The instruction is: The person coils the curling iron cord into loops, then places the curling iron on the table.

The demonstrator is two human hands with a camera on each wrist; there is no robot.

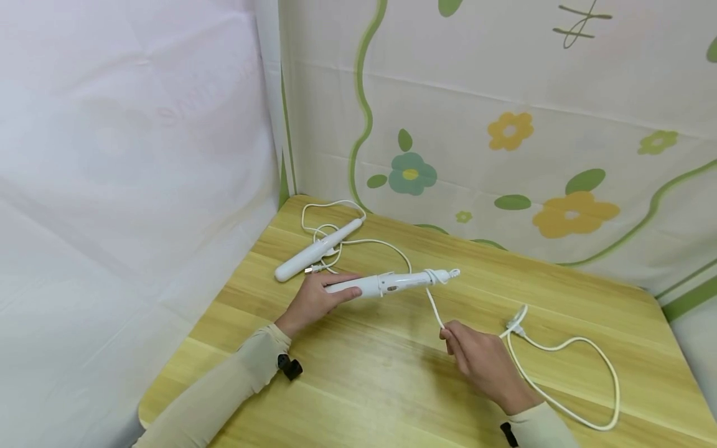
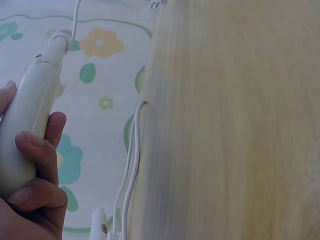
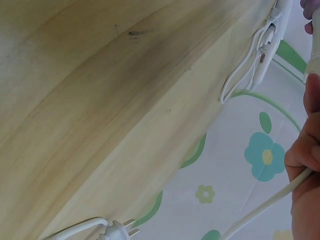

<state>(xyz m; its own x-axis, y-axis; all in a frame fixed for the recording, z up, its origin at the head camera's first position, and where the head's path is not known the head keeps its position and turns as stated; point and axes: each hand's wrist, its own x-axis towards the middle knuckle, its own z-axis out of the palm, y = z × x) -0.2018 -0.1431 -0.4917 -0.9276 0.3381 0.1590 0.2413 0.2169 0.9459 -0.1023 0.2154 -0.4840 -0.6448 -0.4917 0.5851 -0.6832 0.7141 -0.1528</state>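
My left hand (image 1: 316, 298) grips the thick end of a white hair straightener (image 1: 366, 286), held up above the table. In the left wrist view, the fingers curl round its barrel (image 2: 30, 105). A turn of white cord (image 1: 433, 305) loops round its slim handle end. My right hand (image 1: 484, 361) pinches that cord below the handle. Its fingers (image 3: 305, 150) close over the cord in the right wrist view. From there the cord trails right across the table to a plug (image 1: 516, 326) with flat prongs.
A second white hair straightener (image 1: 319, 251) lies at the table's back left, its cord coiled loosely around it, its plug (image 1: 313, 269) beside it. The wooden table (image 1: 358, 386) meets a flowered cloth wall (image 1: 476, 93) behind and a white sheet (image 1: 129, 155) on the left.
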